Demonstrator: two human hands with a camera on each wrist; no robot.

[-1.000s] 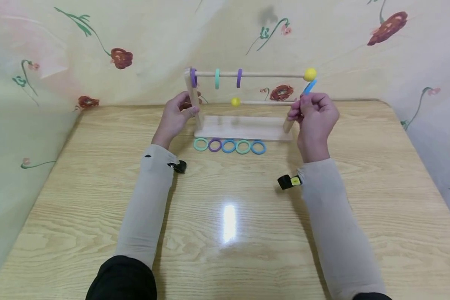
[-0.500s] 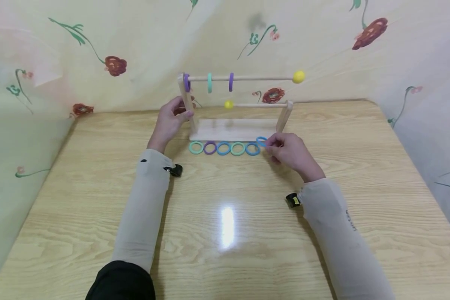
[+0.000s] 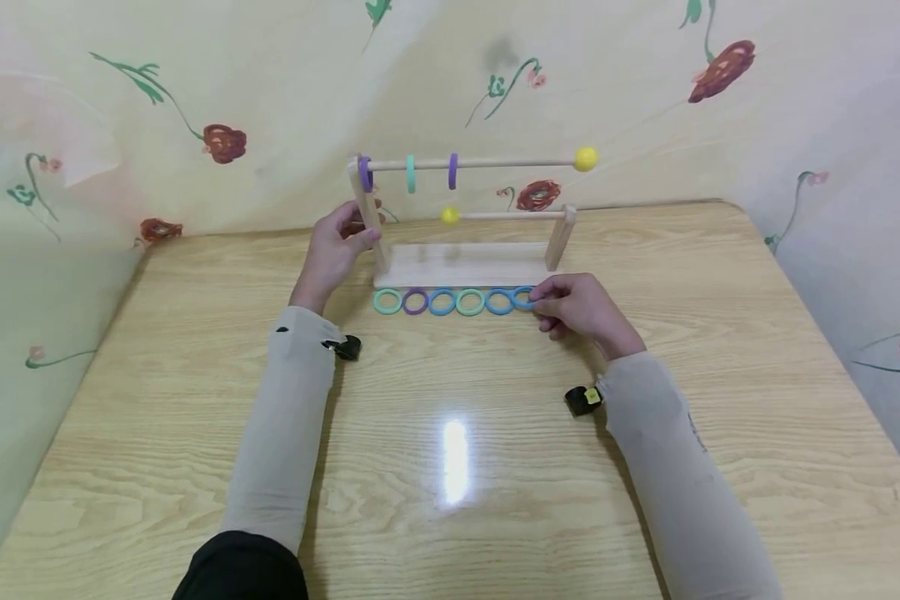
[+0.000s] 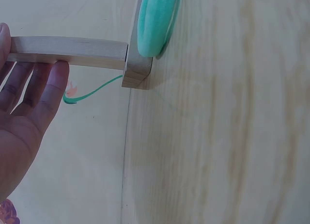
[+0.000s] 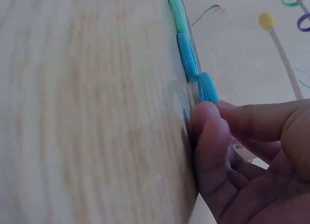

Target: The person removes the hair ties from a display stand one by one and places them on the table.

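Observation:
My left hand (image 3: 332,257) grips the left upright (image 4: 92,49) of a wooden rack (image 3: 465,265), thumb on one side and fingers on the other. At the right end of a row of hair ties in front of the base, my right hand (image 3: 581,310) pinches a blue hair tie (image 5: 207,88) between thumb and fingertips. It lies beside another blue hair tie (image 5: 188,59). Further left in the row are a green one (image 3: 470,302), a blue one (image 3: 442,302), a purple one (image 3: 416,301) and a green one (image 3: 387,301). The fingertips hide part of the held tie.
The rack's upper rod (image 3: 513,163) carries two purple hair ties and a green hair tie (image 3: 411,174), and ends in a yellow ball (image 3: 586,159). A shorter lower rod (image 3: 506,216) with a yellow ball (image 3: 449,216) extends from the right upright (image 3: 560,239). A flowered wall covering stands behind the table (image 3: 390,450).
My right hand has come down from beside the upper rod's ball to the row's right end, bringing the blue hair tie along. My left hand stays on the upright. The head view has shifted slightly.

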